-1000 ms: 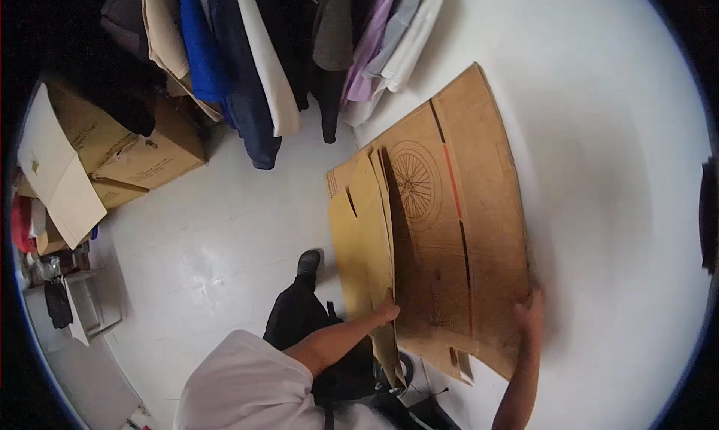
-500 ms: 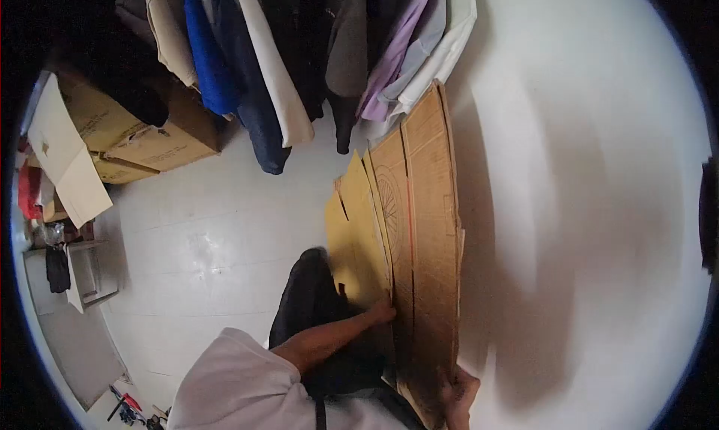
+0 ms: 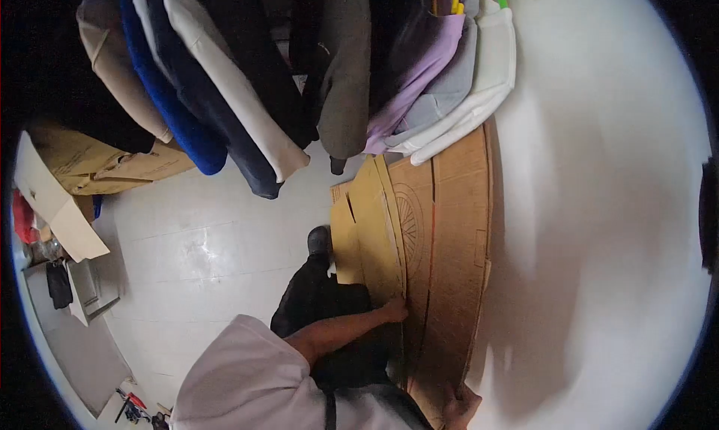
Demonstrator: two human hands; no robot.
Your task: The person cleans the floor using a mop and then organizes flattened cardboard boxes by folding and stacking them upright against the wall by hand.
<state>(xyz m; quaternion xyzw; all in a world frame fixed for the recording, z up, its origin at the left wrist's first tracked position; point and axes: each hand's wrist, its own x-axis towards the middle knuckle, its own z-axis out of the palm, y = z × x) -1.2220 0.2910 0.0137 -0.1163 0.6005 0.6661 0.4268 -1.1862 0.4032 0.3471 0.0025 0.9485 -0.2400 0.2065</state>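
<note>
A large flattened cardboard piece [image 3: 457, 228] with a printed wheel stands upright along the white wall. Yellowish cardboard flaps [image 3: 367, 239] lie on its left side. My left hand [image 3: 393, 309] grips the edge of the flaps, fingers wrapped round it. Lower down, my right hand [image 3: 460, 406] holds the bottom right edge of the large cardboard, its fingers partly hidden behind the board. The upper part of the cardboard reaches up under the hanging clothes.
Hanging clothes [image 3: 344, 86] fill the top of the view. Cardboard boxes [image 3: 112, 164] sit at the upper left above a white shelf unit [image 3: 93, 288]. Light floor tiles [image 3: 202, 258] show left of my leg and dark shoe [image 3: 319, 240]. A white wall [image 3: 599, 205] is on the right.
The large cardboard has turned closer to the flaps, and my right hand has moved down and left along with its edge. My left hand keeps its grip. The clothes now appear larger and nearer.
</note>
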